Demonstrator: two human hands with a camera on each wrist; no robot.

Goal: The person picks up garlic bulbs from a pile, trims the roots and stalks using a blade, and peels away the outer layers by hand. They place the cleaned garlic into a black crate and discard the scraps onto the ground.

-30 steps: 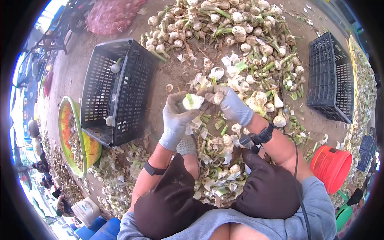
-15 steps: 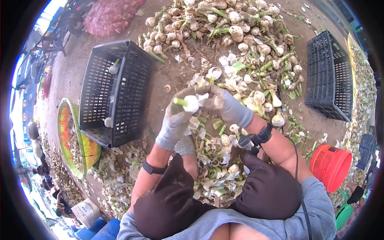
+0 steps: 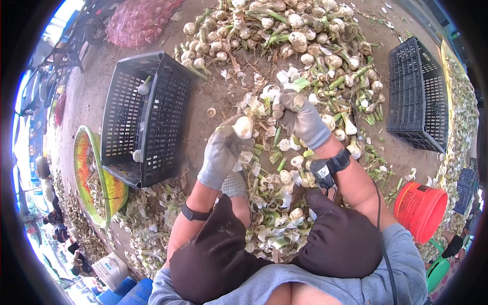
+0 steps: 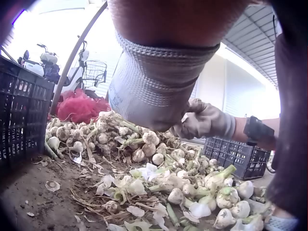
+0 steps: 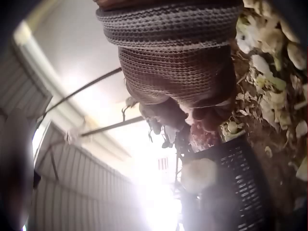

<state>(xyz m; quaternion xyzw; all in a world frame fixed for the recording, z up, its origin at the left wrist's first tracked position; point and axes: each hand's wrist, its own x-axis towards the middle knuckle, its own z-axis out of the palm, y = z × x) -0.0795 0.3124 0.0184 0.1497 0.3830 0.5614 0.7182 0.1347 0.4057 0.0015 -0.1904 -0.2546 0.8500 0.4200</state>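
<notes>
A whitish garlic bulb rests in my gloved left hand, gripped between thumb and fingers. Its smooth round side faces up in the head view, and the fingers cover its lower part. In the right wrist view a blurred pale bulb shows below the right hand. My gloved right hand is raised apart from the bulb, farther forward and to the right, over loose peelings. Its fingers are curled inward, and nothing shows between them. Loose white skins lie on the ground just beyond both hands.
A heap of garlic with stalks lies ahead. A black crate with a few bulbs stands at left, another crate at right. A yellow-green basket and red bucket flank me. Peelings cover the ground between my legs.
The right hand has pulled away from the bulb, forward and to the right. In the left hand the bulb has been turned, so its green stem no longer shows.
</notes>
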